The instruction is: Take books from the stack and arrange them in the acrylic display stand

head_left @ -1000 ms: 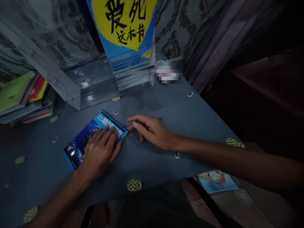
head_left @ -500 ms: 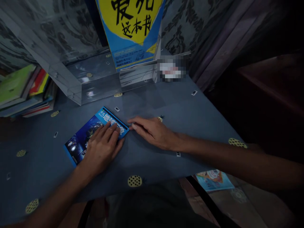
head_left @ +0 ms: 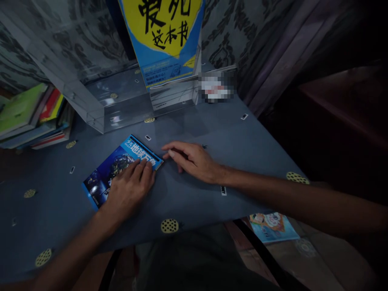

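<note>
A small blue book [head_left: 112,161] with white Chinese lettering and a dark globe picture lies tilted on the table. My left hand [head_left: 131,185] rests palm down on its cover, hiding the lower right part, with the fingers stretched toward the title. Just right of the book's corner is my right hand [head_left: 194,161], its thumb and forefinger apart and nothing between them. Its fingertips point at the book's right corner and appear slightly clear of it. Some of the right hand's other fingers are tucked underneath and partly hidden.
A clear acrylic rack [head_left: 121,117] stands at the back, holding an upright yellow-and-blue book [head_left: 169,66]. At the left is a stack of books [head_left: 33,117]. A blurred white item [head_left: 216,88] sits right of the rack. Beyond the front edge, a light-blue printed item [head_left: 274,227] lies on the floor.
My right hand has lifted a little, and its lower fingers now show beneath the thumb. My left hand stays on the book with small finger shifts. The view has moved slightly.
</note>
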The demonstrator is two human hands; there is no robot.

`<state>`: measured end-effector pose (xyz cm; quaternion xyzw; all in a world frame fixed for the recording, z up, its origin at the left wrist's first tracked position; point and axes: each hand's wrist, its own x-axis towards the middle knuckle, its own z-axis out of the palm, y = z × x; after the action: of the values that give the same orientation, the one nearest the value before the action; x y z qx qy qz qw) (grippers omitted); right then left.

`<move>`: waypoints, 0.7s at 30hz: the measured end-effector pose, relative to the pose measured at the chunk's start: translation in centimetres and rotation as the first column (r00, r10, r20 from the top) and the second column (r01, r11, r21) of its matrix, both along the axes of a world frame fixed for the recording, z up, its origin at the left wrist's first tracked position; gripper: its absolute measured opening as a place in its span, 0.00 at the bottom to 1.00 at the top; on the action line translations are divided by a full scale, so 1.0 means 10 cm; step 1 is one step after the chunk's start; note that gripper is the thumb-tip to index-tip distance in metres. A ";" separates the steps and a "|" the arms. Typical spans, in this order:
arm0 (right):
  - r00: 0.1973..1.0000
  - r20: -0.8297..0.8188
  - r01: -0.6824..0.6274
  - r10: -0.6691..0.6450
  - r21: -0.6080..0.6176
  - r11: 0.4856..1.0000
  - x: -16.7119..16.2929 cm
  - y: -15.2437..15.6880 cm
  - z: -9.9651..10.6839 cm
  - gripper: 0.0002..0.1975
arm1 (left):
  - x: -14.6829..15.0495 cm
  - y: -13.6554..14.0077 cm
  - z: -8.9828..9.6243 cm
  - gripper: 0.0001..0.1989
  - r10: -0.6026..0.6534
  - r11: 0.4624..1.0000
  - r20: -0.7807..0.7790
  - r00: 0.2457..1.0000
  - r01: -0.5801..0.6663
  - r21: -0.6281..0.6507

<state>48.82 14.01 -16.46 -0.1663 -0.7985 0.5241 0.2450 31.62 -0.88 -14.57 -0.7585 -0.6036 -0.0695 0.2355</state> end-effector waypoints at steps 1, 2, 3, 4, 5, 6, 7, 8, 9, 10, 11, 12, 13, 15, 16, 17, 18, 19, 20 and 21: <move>1.000 0.001 0.005 -0.005 -0.008 1.000 0.00 0.00 -0.01 0.14 | 0.00 0.00 0.01 0.10 0.009 1.000 0.023 1.000 -0.008 -0.014; 1.000 0.000 0.007 -0.007 -0.012 1.000 -0.01 0.01 -0.01 0.14 | -0.01 0.00 0.02 0.10 0.020 0.999 0.046 0.999 -0.019 -0.027; 1.000 -0.001 0.005 -0.005 -0.014 1.000 -0.01 0.01 -0.02 0.13 | -0.01 0.00 0.03 0.11 0.030 0.999 0.065 0.997 -0.028 -0.039; 1.000 -0.001 -0.001 0.001 -0.011 1.000 -0.01 0.02 -0.02 0.13 | -0.02 0.00 0.05 0.10 0.037 0.998 0.076 0.996 -0.033 -0.044; 1.000 -0.001 -0.005 0.005 -0.001 1.000 -0.02 0.03 -0.02 0.12 | -0.02 0.00 0.06 0.10 0.039 0.998 0.077 0.996 -0.035 -0.044; 1.000 0.001 -0.008 0.008 0.017 1.000 -0.02 0.03 -0.02 0.11 | -0.02 0.00 0.07 0.10 0.039 0.998 0.072 0.997 -0.036 -0.042; 1.000 0.005 -0.011 0.011 0.042 0.999 -0.03 0.04 -0.02 0.10 | -0.02 0.00 0.07 0.10 0.038 0.999 0.065 0.997 -0.036 -0.037; 1.000 0.011 -0.014 0.013 0.073 0.997 -0.03 0.05 -0.02 0.09 | -0.02 0.00 0.08 0.10 0.040 0.999 0.060 0.997 -0.037 -0.035; 1.000 0.016 -0.015 0.014 0.107 0.994 -0.04 0.06 -0.02 0.08 | -0.02 0.01 0.08 0.10 0.041 0.999 0.058 0.997 -0.039 -0.034; 1.000 0.021 -0.017 0.014 0.143 0.990 -0.04 0.06 -0.03 0.07 | -0.02 0.01 0.09 0.10 0.044 0.999 0.059 0.997 -0.042 -0.033; 1.000 0.023 -0.019 0.015 0.178 0.984 -0.04 0.06 -0.03 0.07 | -0.02 0.01 0.09 0.10 0.047 0.998 0.062 0.997 -0.045 -0.033; 1.000 0.025 -0.022 0.017 0.211 0.977 -0.04 0.07 -0.03 0.07 | -0.01 0.01 0.09 0.10 0.047 0.999 0.064 0.997 -0.045 -0.030; 0.999 0.024 -0.026 0.021 0.242 0.970 -0.04 0.07 -0.03 0.08 | -0.01 0.01 0.09 0.10 0.045 0.999 0.064 0.997 -0.043 -0.028; 0.999 0.015 -0.035 0.032 0.295 0.955 -0.04 0.07 -0.04 0.09 | -0.01 0.01 0.09 0.10 0.040 0.999 0.059 0.997 -0.038 -0.027; 0.999 0.010 -0.039 0.038 0.315 0.948 -0.04 0.07 -0.05 0.09 | 0.00 0.01 0.09 0.10 0.037 0.999 0.054 0.998 -0.035 -0.026; 0.999 0.004 -0.042 0.043 0.332 0.942 -0.04 0.06 -0.06 0.10 | 0.00 0.01 0.08 0.10 0.034 0.999 0.050 0.998 -0.033 -0.024; 0.999 0.002 -0.048 0.050 0.345 0.937 -0.04 0.06 -0.07 0.10 | 0.00 0.01 0.08 0.10 0.033 0.999 0.049 0.998 -0.032 -0.021; 0.998 0.003 -0.053 0.056 0.356 0.933 -0.05 0.06 -0.07 0.11 | 0.00 0.01 0.07 0.10 0.032 0.999 0.051 0.998 -0.031 -0.017; 0.998 0.008 -0.059 0.060 0.365 0.929 -0.05 0.06 -0.08 0.11 | 0.01 0.00 0.06 0.10 0.031 0.999 0.055 0.998 -0.031 -0.014; 0.998 0.016 -0.067 0.066 0.374 0.925 -0.05 0.06 -0.08 0.11 | 0.01 0.00 0.05 0.11 0.029 1.000 0.059 0.998 -0.028 -0.012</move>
<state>48.35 14.63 -17.29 -0.0901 -0.8895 0.3698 0.2530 31.69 -0.86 -14.10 -0.7487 -0.6216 -0.0852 0.2140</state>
